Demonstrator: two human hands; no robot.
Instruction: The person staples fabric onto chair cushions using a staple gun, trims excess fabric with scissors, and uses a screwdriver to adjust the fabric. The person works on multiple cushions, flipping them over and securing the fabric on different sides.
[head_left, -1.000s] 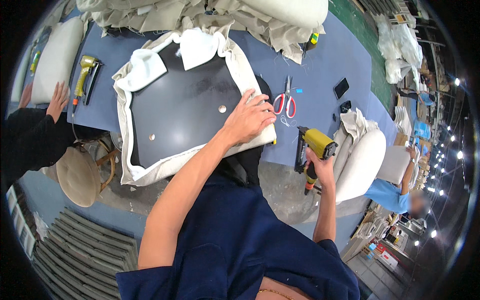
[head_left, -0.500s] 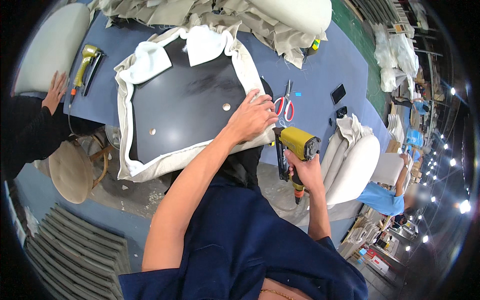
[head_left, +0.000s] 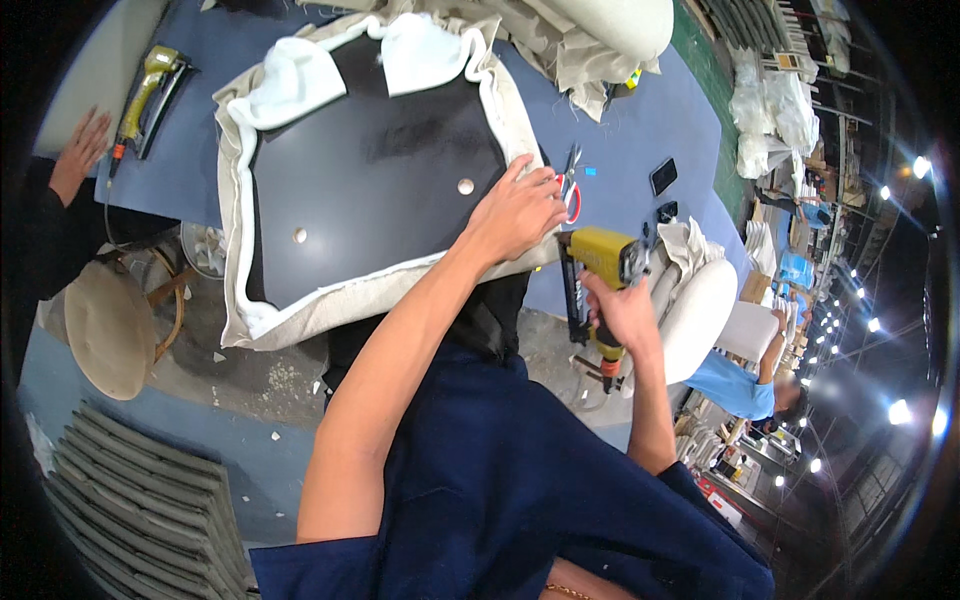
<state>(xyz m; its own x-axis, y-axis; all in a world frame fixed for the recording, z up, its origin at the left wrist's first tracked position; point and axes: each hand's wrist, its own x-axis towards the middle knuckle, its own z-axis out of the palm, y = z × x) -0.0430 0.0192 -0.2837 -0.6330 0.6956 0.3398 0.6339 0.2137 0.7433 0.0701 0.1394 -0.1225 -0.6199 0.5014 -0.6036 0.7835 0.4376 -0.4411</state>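
On the blue table lies an upholstered panel: a dark board (head_left: pixel 370 220) with two round holes, wrapped at its rim in beige fabric (head_left: pixel 330 315) over white padding (head_left: pixel 300 85). My left hand (head_left: pixel 515 215) grips the folded fabric at the panel's right edge, fingers bent over it. My right hand (head_left: pixel 625 315) is closed round the handle of a yellow and black staple gun (head_left: pixel 604 250). The gun's nose is close to the panel's lower right corner; whether they touch I cannot tell. Scissors with red and white handles (head_left: pixel 572 198) lie just beyond my left hand, partly hidden.
Another yellow staple gun (head_left: pixel 145 95) lies at the left, near a co-worker's hand (head_left: pixel 82 155) on a pale cushion. A phone (head_left: pixel 663 177) and a white padded piece (head_left: pixel 700 315) are at the right. Beige fabric (head_left: pixel 560 60) is heaped at the back. A round stool (head_left: pixel 110 330) stands lower left.
The view has shifted a little. My left hand stays on the panel's right edge, and the staple gun remains in my right hand beside the corner. More of the scissors is covered.
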